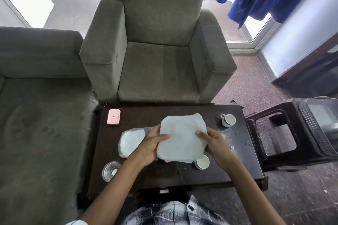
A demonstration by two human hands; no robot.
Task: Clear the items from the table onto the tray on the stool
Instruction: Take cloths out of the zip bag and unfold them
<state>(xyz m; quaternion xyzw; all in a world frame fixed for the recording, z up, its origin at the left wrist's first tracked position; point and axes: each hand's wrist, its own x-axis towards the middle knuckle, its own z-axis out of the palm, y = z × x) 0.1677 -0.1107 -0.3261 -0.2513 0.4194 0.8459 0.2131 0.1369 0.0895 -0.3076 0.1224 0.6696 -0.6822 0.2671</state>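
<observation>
Flat pale sheet (182, 137) in both grips.

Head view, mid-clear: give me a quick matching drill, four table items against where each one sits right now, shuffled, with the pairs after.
Items:
1. pink box
2. handled cup
3. glass
4. white sheet

Places:
A. near left corner of the table
B. held between left hand and right hand above the table middle
C. far right of the table, nearest the stool
D. far left corner of the table

Pairs: 1-D, 2-C, 3-A, 4-B
</observation>
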